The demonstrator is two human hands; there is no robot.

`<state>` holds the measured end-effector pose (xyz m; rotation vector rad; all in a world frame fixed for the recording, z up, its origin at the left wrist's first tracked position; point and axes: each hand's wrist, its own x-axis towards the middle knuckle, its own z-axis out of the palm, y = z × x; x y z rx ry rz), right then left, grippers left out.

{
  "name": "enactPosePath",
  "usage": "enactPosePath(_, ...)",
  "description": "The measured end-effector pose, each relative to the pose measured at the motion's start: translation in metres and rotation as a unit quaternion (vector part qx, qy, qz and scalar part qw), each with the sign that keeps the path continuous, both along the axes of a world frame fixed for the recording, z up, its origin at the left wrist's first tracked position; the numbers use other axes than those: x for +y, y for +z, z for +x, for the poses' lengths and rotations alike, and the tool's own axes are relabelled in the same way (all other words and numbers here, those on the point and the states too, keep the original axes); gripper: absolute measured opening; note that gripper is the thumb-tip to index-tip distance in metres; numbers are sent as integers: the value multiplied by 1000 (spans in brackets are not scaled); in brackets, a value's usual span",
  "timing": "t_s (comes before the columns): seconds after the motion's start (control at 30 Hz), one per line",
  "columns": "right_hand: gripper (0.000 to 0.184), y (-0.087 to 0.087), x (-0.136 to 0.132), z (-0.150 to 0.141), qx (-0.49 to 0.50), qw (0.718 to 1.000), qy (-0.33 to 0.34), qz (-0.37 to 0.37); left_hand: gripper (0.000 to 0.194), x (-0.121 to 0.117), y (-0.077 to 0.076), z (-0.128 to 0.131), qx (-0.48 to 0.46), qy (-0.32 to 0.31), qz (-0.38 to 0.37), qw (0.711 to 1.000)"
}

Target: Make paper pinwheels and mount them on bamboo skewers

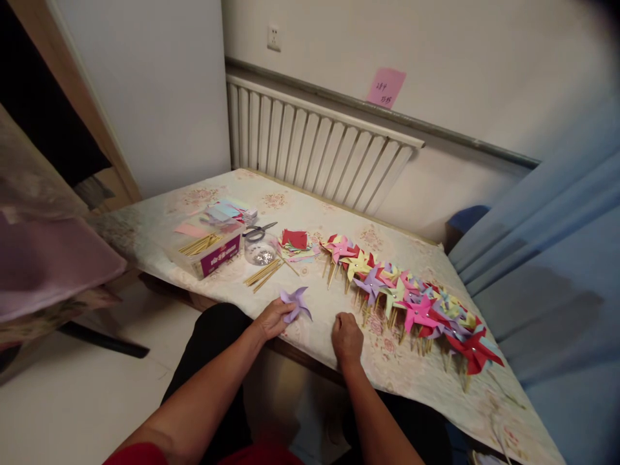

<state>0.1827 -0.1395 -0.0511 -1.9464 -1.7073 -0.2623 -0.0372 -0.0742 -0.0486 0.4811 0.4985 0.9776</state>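
Near the table's front edge, my left hand pinches a lavender paper pinwheel with curved blades; no stick shows on it. To the right, my right hand rests closed on the tablecloth, fingers curled in. Whether anything is inside that fist is hidden. Beyond my left hand lie several loose wooden sticks and a clear round dish of small shiny pieces. Many finished pinwheels on sticks, pink, red, yellow and lavender, lie in a long row to the right of my right hand.
A clear box with a purple label holds more sticks. Scissors lie by the dish, red and coloured paper squares beside them. More paper sheets are behind the box. A radiator and a blue curtain border the table.
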Motion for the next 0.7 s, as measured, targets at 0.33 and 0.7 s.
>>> enactPosePath(0.33,21,-2,0,1,-3,1000,2,-2,30,0,0,0,2,-2,4,1000)
enactPosePath(0.7,20,1,1,0,-2,1000,-3,-6,30,0,3,0,4,-5,8,1000)
